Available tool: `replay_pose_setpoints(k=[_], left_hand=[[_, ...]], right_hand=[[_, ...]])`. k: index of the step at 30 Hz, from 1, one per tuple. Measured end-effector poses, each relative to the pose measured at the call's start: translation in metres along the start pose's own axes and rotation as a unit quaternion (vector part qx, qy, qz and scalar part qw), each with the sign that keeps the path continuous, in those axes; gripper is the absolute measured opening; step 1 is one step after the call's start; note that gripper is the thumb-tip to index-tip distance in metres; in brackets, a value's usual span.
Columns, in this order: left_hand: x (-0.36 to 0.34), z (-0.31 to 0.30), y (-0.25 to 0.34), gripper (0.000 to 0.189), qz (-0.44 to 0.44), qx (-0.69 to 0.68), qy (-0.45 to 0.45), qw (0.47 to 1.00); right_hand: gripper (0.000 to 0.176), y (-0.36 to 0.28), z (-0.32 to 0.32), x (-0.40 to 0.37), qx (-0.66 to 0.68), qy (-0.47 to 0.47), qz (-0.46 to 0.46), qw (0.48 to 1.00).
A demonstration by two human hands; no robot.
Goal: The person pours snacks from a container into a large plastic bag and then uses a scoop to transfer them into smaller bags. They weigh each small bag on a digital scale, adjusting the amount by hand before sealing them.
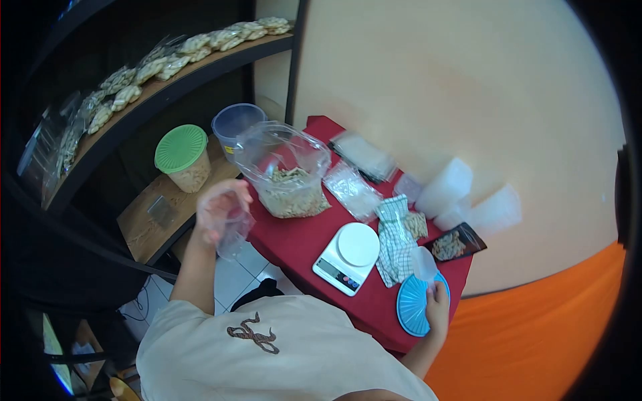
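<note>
On the left, my left hand is closed around a clear plastic bag that hangs beside the table edge. My right hand grips a small translucent white cup above a round blue lid. Between the hands, a white digital kitchen scale lies on the red-covered table, its round platform bare. Just beyond my left hand, a large open clear bag stands part full of small pale pieces. A checked cloth is between the scale and the lid.
Flat clear bags and a stack of packaging line the table's back. Translucent containers and a dark snack pouch are at the right. A green-lidded tub, a purple tub and a shelf of packed bags are at the left.
</note>
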State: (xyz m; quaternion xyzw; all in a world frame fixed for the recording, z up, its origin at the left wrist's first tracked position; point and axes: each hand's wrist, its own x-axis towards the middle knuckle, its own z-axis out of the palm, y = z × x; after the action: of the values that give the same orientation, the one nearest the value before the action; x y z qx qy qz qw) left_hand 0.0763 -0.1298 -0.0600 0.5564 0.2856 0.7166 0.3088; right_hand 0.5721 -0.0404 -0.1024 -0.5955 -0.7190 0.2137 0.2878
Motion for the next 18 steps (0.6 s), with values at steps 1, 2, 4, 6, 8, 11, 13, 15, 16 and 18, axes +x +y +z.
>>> replay_pose_setpoints(k=[1,2,4,6,8,11,13,15,16,18], left_hand=[[-0.001,-0.017,0.000,0.098,0.002,-0.003,0.008,1.000],[0.001,-0.030,0.003,0.099,-0.007,-0.018,0.063,0.998],[0.004,-0.056,0.003,0.099,-0.032,-0.056,0.112,0.992],[0.008,-0.073,-0.007,0.097,-0.074,-0.098,0.116,0.986],[0.007,-0.094,-0.028,0.092,-0.134,-0.135,0.087,0.978],[-0.001,-0.119,-0.051,0.093,-0.285,-0.111,-0.102,0.947],[-0.006,-0.120,-0.069,0.078,-0.328,-0.145,-0.212,0.909],[-0.011,-0.116,-0.087,0.066,-0.361,-0.131,-0.305,0.872],[-0.008,-0.113,-0.094,0.064,-0.356,-0.087,-0.356,0.860],[-0.006,-0.105,-0.109,0.063,-0.349,-0.052,-0.407,0.843]], right_hand=[[0.009,-0.019,-0.011,0.008,0.048,-0.036,-0.007,0.998],[0.006,-0.049,-0.018,0.018,0.092,-0.046,-0.012,0.995],[0.011,-0.117,-0.028,0.037,0.120,-0.056,-0.065,0.989],[0.018,-0.185,-0.019,0.055,0.119,-0.011,-0.176,0.977],[0.018,-0.251,-0.016,0.072,0.026,-0.084,-0.153,0.984],[0.015,-0.349,0.020,0.089,-0.194,-0.094,-0.307,0.927],[0.012,-0.391,0.058,0.103,-0.321,-0.123,-0.365,0.865],[0.017,-0.409,0.104,0.122,-0.449,-0.223,-0.362,0.786],[0.013,-0.412,0.130,0.132,-0.514,-0.273,-0.360,0.729],[0.010,-0.410,0.174,0.145,-0.555,-0.331,-0.386,0.658]])
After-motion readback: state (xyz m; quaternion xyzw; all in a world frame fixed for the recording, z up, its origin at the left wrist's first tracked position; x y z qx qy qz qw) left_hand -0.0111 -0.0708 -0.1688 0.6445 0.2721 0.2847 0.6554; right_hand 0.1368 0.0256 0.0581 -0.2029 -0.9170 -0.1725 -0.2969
